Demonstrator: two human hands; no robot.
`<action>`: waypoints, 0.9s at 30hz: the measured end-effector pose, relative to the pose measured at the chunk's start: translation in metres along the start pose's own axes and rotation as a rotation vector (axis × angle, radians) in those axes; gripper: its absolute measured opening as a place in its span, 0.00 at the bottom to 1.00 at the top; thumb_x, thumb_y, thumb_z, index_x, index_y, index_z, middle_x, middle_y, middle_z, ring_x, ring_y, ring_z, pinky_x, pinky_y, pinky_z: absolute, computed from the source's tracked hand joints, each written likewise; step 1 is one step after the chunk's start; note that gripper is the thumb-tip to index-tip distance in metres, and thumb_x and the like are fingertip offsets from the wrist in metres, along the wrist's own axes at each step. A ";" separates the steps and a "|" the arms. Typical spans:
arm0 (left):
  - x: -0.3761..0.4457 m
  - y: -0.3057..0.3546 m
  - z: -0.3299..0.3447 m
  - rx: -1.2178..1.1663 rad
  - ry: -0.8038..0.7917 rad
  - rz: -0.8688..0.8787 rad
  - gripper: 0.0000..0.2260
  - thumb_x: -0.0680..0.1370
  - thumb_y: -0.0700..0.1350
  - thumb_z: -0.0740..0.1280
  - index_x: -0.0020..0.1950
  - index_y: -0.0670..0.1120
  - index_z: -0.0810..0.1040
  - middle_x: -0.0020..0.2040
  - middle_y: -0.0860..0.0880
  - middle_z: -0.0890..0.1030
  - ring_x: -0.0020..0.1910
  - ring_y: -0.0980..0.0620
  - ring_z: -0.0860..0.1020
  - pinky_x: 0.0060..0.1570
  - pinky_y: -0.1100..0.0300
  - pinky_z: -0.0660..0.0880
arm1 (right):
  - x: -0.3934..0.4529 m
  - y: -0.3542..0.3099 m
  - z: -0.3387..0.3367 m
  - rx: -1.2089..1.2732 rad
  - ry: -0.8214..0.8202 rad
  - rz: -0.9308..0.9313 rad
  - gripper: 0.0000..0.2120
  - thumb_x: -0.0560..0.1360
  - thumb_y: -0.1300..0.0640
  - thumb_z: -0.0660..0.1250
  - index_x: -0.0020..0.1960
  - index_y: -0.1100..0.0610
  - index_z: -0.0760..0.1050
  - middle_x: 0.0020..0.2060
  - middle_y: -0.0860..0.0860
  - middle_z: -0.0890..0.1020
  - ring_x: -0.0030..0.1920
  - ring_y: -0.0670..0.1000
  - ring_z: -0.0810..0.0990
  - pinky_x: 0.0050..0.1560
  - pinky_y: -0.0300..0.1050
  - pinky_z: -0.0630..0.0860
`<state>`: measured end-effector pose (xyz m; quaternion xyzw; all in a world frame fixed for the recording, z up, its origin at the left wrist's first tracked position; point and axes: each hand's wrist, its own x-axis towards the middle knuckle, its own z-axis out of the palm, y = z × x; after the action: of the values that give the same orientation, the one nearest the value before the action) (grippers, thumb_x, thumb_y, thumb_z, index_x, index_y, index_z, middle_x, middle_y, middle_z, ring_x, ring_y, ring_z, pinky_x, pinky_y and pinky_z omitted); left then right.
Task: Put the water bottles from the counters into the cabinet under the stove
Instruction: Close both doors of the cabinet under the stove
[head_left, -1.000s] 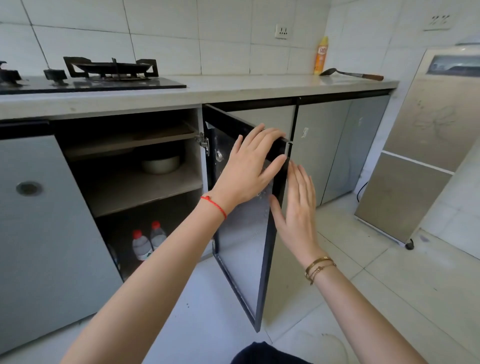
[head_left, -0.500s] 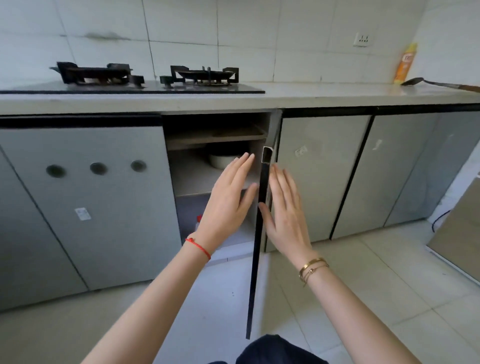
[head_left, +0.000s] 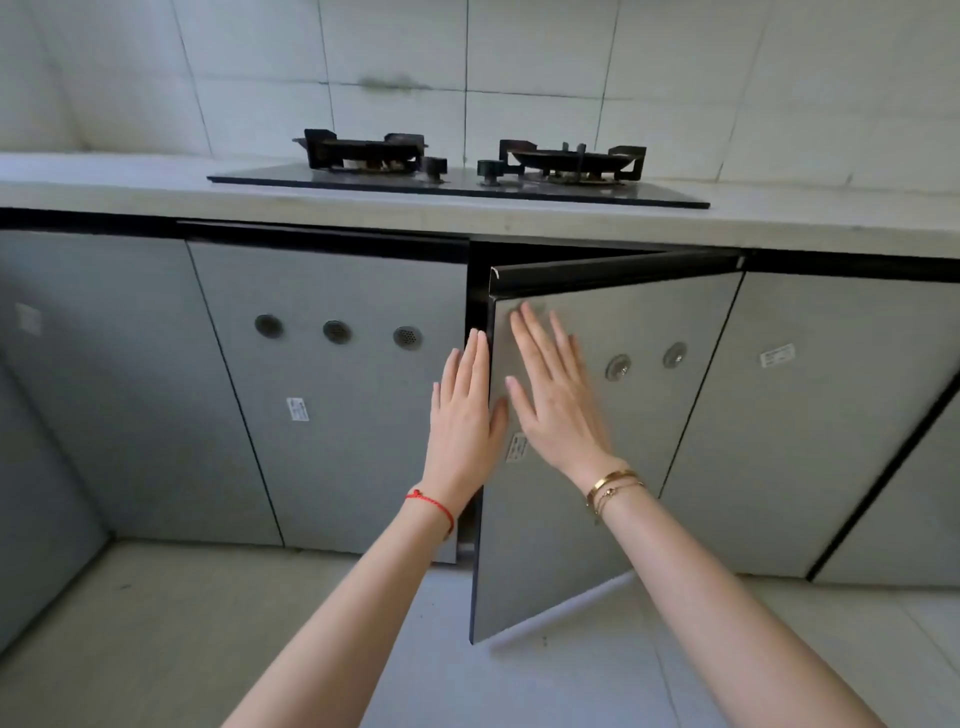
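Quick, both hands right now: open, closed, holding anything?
Left hand: open, fingers straight, holding nothing, at the cabinet door free edge.
Right hand: open, flat on the door's front, holding nothing.

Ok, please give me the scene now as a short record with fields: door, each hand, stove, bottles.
cabinet door: partly open, under the stove, hinged on its right side
right hand: flat on the door's front, fingers spread
left hand: open, at the door's free edge
gas stove: two burners, nothing on them
water bottles: none visible
countertop: bare where visible

Pale counter (head_left: 156, 192) carries black two-burner stove (head_left: 457, 176); nothing else visible on it.
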<state>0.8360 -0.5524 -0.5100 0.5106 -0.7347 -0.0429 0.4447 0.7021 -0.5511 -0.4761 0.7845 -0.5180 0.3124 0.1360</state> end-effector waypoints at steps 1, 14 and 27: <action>0.009 -0.006 0.002 0.022 -0.009 -0.022 0.29 0.82 0.46 0.57 0.80 0.47 0.46 0.81 0.51 0.49 0.80 0.49 0.47 0.76 0.43 0.56 | 0.010 0.002 0.008 0.005 0.002 -0.002 0.29 0.83 0.51 0.52 0.79 0.52 0.43 0.79 0.45 0.44 0.79 0.49 0.39 0.79 0.55 0.47; 0.077 -0.065 0.024 0.182 -0.070 -0.095 0.28 0.84 0.45 0.52 0.80 0.50 0.43 0.81 0.54 0.43 0.80 0.48 0.41 0.77 0.39 0.52 | 0.085 0.018 0.074 -0.048 0.070 0.024 0.29 0.82 0.51 0.51 0.79 0.55 0.45 0.79 0.50 0.47 0.79 0.52 0.43 0.78 0.56 0.49; 0.095 -0.086 0.038 0.232 -0.055 -0.097 0.28 0.83 0.46 0.53 0.80 0.51 0.45 0.81 0.54 0.42 0.80 0.48 0.41 0.76 0.38 0.53 | 0.106 0.035 0.090 -0.065 0.065 0.009 0.33 0.81 0.46 0.54 0.79 0.54 0.43 0.79 0.48 0.47 0.79 0.52 0.42 0.77 0.55 0.54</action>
<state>0.8632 -0.6835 -0.5193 0.5924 -0.7209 0.0071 0.3596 0.7306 -0.6913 -0.4826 0.7668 -0.5268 0.3213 0.1767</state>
